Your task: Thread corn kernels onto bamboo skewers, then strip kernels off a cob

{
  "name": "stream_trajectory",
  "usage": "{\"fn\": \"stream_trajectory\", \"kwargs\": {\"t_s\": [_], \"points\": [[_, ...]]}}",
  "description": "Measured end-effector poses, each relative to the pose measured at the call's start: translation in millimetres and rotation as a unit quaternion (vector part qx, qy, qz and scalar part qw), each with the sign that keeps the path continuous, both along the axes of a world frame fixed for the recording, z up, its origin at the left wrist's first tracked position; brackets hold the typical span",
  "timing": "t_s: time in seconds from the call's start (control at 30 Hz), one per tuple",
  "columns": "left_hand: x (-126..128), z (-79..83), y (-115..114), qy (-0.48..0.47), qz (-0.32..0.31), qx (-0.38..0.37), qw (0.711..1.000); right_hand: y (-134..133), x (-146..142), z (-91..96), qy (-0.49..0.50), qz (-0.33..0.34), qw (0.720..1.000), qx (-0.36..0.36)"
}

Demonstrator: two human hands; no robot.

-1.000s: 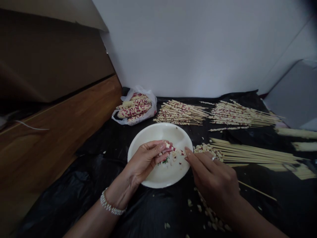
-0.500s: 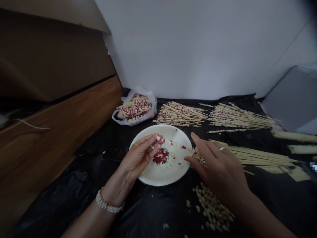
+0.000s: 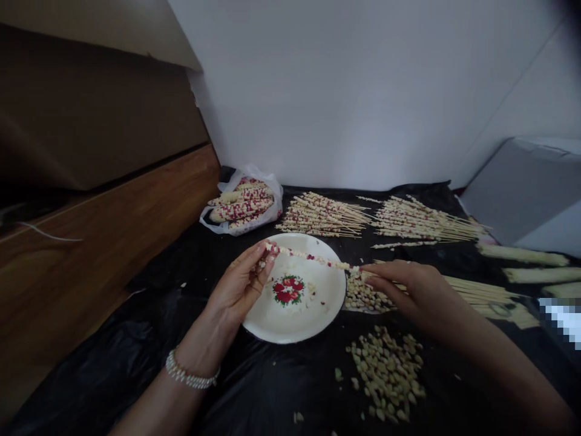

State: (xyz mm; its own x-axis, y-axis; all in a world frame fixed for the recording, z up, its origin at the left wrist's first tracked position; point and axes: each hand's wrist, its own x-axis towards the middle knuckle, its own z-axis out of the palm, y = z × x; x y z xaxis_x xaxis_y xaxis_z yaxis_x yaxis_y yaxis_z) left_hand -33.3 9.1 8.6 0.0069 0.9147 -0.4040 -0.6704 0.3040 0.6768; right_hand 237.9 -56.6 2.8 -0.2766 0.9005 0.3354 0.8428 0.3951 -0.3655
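A skewer threaded with white and dark red corn kernels stretches between my two hands, above a white enamel basin with a red flower print. At its left end, the fingers of my left hand are closed on the kernels; a beaded bracelet circles that wrist. My right hand pinches the other end, thumb against fingers. Loose bits of kernel lie in the basin. Just beside the right fingers is a heap of loose red and white kernels, partly covered by the hand.
Behind the basin stand a plastic bag of corn cobs and two piles of kernel skewers. Bare sticks and stripped cobs lie right. Pale seeds are heaped in front on black plastic sheeting.
My right hand, spread apart beside the skewer before, has moved right and closed on its right end. The skewer's left end has shifted slightly left with my left hand. The view has turned slightly.
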Motion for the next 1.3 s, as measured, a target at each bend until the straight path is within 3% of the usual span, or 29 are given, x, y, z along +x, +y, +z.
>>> {"fn": "stream_trajectory", "kwargs": {"t_s": [0.13, 0.3, 0.4, 0.5, 0.57, 0.77, 0.83, 0.93, 1.0, 1.3], "points": [[4, -1.6, -3, -0.001, -0.015, -0.012, 1.0, -2, 1, 6.3, 0.071, 0.036, 0.995, -0.064], [3, -4.9, -7, -0.002, -0.076, 0.005, 0.997, 1, 10, 8.6, 0.205, -0.011, 0.973, -0.104], [-1, -5.9, -10, -0.013, -0.134, 0.02, 0.991, 7, 16, 6.3, 0.358, -0.043, 0.925, -0.119], [-3, -6.1, -13, -0.032, -0.173, 0.031, 0.984, 12, 20, 2.5, 0.531, -0.071, 0.837, -0.113], [-4, -5.4, -14, -0.033, -0.176, 0.033, 0.983, 15, 23, 0.0, 0.558, -0.075, 0.818, -0.114], [-2, -1.2, -13, -0.034, -0.173, 0.027, 0.984, 16, 31, -7.2, 0.574, -0.094, 0.799, -0.153], [-2, -0.5, -13, -0.049, -0.172, 0.007, 0.984, 18, 34, -10.0, 0.556, -0.096, 0.808, -0.167], [-2, -0.2, -13, -0.067, -0.175, -0.012, 0.982, 27, 37, -13.3, 0.474, -0.102, 0.857, -0.176], [-2, -0.1, -14, -0.068, -0.186, -0.014, 0.98, 38, 38, -14.1, 0.441, -0.108, 0.872, -0.183], [0, -1.5, -17, -0.061, -0.205, -0.01, 0.977, 123, 30, -14.3, 0.2, -0.196, 0.938, -0.203]]}}
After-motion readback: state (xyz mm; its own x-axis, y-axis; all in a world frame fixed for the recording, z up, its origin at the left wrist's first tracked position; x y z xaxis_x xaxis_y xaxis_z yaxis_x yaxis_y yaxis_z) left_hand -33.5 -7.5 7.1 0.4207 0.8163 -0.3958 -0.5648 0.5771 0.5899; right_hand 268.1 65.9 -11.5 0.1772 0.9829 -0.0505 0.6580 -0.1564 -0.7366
